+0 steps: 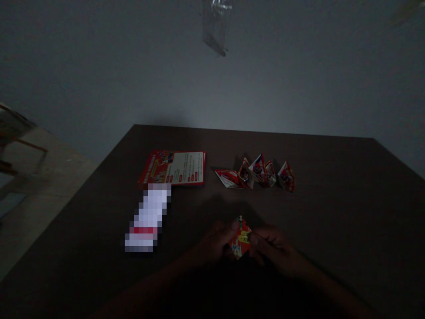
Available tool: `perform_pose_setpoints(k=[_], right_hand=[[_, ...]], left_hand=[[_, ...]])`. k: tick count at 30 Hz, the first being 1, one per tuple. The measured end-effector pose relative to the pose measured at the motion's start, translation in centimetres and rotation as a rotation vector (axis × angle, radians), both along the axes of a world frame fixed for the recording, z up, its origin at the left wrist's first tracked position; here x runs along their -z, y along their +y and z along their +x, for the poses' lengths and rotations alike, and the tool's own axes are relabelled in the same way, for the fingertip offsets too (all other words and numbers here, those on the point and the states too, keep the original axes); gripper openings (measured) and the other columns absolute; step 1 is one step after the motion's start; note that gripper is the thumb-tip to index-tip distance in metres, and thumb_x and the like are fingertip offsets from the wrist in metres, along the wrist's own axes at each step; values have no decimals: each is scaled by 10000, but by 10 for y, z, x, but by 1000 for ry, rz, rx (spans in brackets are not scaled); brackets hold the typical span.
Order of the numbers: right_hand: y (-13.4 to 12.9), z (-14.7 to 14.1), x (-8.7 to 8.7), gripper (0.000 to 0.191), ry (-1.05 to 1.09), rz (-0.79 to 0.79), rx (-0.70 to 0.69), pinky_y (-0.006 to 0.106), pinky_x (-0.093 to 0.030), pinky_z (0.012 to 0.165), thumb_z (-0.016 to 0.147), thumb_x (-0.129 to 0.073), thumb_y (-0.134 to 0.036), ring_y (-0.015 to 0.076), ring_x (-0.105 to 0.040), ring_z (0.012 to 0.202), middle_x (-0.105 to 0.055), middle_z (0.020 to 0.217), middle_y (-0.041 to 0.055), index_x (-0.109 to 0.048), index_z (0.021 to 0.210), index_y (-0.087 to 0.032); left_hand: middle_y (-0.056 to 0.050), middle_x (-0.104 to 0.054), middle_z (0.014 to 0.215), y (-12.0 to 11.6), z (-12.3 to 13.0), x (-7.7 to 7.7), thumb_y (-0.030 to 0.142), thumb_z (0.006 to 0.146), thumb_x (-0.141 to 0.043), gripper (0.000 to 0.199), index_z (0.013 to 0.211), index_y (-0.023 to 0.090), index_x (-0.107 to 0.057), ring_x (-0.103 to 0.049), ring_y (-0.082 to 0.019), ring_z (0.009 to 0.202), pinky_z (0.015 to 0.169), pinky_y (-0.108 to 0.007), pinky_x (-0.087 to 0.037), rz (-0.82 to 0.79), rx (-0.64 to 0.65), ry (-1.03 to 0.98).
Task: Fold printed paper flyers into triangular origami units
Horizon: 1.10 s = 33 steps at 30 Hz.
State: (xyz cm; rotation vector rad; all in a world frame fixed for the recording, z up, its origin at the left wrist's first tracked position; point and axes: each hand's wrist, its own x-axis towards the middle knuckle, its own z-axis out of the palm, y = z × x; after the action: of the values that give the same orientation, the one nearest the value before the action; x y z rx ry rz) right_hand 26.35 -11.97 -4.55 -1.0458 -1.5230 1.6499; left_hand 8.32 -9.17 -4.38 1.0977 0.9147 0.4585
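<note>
Dark tabletop [332, 177]. Folded red paper [239, 241] between both hands, left grip [217, 241] and right grip [274, 248] pinching opposite sides. Near edge unseen; open surface right.

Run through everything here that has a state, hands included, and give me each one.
Left hand, closed on the red paper
Right hand, closed on it too
Red paper, diamond-shaped, held up
Folded papers, creased, loosely in a row
Printed sheets, stacked flat
Pixelated item, cannot tell

left hand [215, 241], right hand [282, 252], forearms [166, 272], all bare
</note>
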Motion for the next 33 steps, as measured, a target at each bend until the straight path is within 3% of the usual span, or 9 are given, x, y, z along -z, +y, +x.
perform_pose_setpoints(k=[6,12,20,24,28,33], right_hand=[[3,-2,0,514,7,37,21,211,-345,487,920,-405,-519,96,-436,486,-533,541,0,-639,669,-136],[1,-4,2,547,29,9,-10,213,-366,496,922,-378,-537,110,-474,516,-584,580,21,-683,721,-131],[0,-1,0,532,19,-20,-63,213,-349,511,923,-372,-545,95,-443,498,-516,557,-11,-647,739,-128],[0,0,2,467,15,-13,-55,227,-390,570,898,-444,-532,123,-507,584,-574,637,14,-624,721,-139],[0,2,3,422,-34,36,6,226,-390,588,919,-427,-495,127,-475,625,-534,661,-1,-613,757,-151],[0,1,2,403,-59,92,24,219,-381,584,938,-418,-444,110,-440,605,-514,675,-5,-593,728,-148]], left_hand=[[22,-498,571,-2,-4,0,679,743,-535,539,659,147,-557,-405,-87,508,487,-210,-302,43,79,-50],[33,-458,537,-1,-5,2,658,783,-503,532,626,150,-522,-380,-84,493,483,-210,-285,51,146,-47],[29,-442,544,-1,-7,1,686,811,-407,584,663,138,-545,-369,-86,487,468,-211,-269,80,112,-24],[31,-446,565,2,-11,0,608,833,-464,508,726,127,-587,-358,-83,502,461,-202,-255,78,186,-19],[36,-427,568,1,-13,-1,592,829,-490,483,701,131,-563,-351,-78,508,461,-196,-245,91,273,-14],[37,-401,582,2,-10,-4,543,883,-421,472,675,133,-526,-358,-80,531,475,-192,-248,297,235,-1]])
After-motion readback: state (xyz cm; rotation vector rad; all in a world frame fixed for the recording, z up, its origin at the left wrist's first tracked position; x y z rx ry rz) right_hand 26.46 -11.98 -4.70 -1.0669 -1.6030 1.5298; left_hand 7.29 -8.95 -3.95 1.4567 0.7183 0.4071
